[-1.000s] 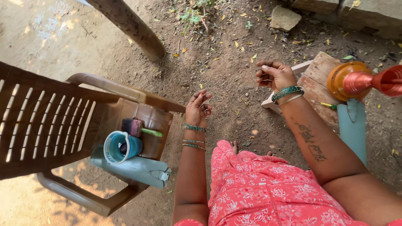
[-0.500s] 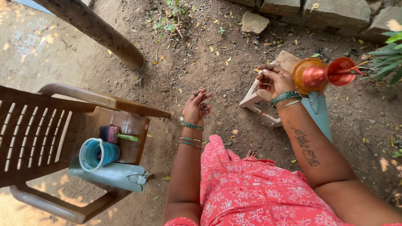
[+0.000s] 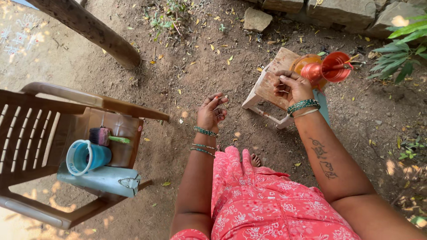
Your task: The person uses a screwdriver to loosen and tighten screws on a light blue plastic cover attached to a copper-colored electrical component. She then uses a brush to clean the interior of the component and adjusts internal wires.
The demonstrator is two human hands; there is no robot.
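My left hand [image 3: 211,111] hangs over bare dirt with its fingers loosely curled and apart, holding nothing; it wears green bangles. My right hand [image 3: 291,87] is curled into a loose fist over the edge of a small worn wooden stool [image 3: 266,84]; nothing shows between its fingers. Just beyond the right hand stand a copper-coloured pot [image 3: 331,66] and an orange round dish [image 3: 306,61] on the stool. A pale blue object [image 3: 323,106] shows beside my right forearm. My pink patterned dress fills the bottom of the view.
A brown plastic chair [image 3: 93,101] stands at the left; its seat holds a blue mug [image 3: 87,156], a brush with a green handle [image 3: 107,137] and a pale blue case [image 3: 102,180]. A wooden pole [image 3: 89,29], stones [image 3: 257,18] and a green plant [image 3: 402,49] border the dirt ground.
The view has swung so the stool and pot sit lower and nearer. My right hand stays at the stool. My left hand keeps its curled pose.
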